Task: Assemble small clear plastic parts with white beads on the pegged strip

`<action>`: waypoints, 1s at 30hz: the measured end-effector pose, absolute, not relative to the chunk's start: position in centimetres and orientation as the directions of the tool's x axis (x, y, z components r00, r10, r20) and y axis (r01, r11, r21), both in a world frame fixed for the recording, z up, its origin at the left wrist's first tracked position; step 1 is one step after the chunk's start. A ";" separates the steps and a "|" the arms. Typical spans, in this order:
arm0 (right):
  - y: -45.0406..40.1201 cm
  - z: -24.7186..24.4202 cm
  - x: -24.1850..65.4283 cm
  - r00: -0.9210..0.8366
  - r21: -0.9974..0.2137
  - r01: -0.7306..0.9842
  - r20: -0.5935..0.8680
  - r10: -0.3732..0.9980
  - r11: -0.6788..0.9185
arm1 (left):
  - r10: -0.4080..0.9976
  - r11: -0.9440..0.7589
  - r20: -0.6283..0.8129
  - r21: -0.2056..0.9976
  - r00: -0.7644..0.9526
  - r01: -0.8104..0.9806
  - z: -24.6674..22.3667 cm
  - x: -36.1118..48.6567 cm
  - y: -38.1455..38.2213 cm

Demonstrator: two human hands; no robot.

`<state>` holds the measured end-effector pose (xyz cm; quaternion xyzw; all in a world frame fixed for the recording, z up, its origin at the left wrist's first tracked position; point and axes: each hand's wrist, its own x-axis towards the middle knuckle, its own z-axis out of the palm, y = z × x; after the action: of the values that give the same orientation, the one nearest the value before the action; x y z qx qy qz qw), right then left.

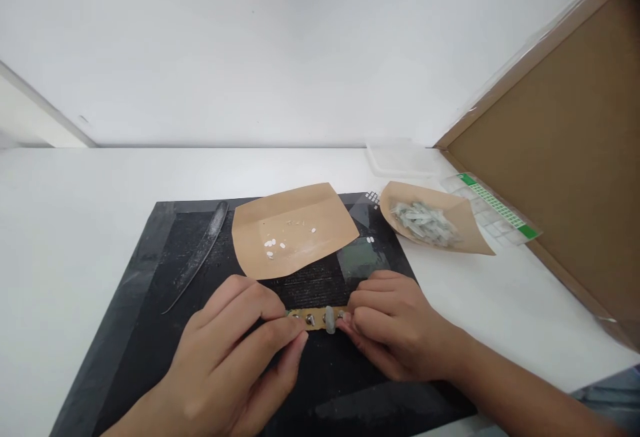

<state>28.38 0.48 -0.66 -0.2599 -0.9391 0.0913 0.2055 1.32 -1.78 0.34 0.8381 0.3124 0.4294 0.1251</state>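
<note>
My left hand (235, 350), right hand (393, 323): fingertips drawn together, pinching opposite ends of brown strip (317, 325). Strip's long axis runs hand to hand; pale piece (330, 319) lies across it, nearer right hand. Ahead, brown paper (305, 203); beyond right hand, pale shards (425, 223).

A small handcraft workstation, whether in a home or a workshop one cannot tell: a black mat (330, 370) on a white table (60, 237), a dusty curved file (205, 243) on the mat's left, brown paper (295, 207) holding white bits (270, 243) on its far half, another paper (473, 237) of pale slivers (425, 223) at its far right corner, a plain white wall (250, 50) beyond it.
</note>
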 end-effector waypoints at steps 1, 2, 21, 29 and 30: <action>0.5 -0.8 28.5 -0.780 -0.272 0.450 0.346 0.522 0.851 | 0.627 -0.777 0.646 0.476 0.437 0.412 0.3 1.3 -1.8; 0.6 -0.9 28.6 -0.778 -0.265 0.445 0.359 0.515 0.856 | 0.624 -0.780 0.648 0.475 0.438 0.408 0.3 1.3 -1.8; 1.7 0.0 29.6 -0.730 -0.602 0.342 0.314 0.607 0.722 | 0.454 -0.876 0.698 0.234 0.554 0.423 0.0 1.4 -2.0; 2.3 0.5 30.3 -0.734 -0.772 0.278 0.213 0.644 0.572 | 0.408 -0.897 0.692 0.184 0.595 0.401 -0.2 1.4 -2.0; 2.4 0.5 30.4 -0.734 -0.785 0.264 0.214 0.645 0.560 | 0.404 -0.898 0.693 0.177 0.597 0.403 -0.1 1.4 -2.0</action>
<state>30.38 2.38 0.51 -0.2679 -0.8479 0.3848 0.2476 1.37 -1.98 -0.15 0.8935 0.2258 0.3881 0.0010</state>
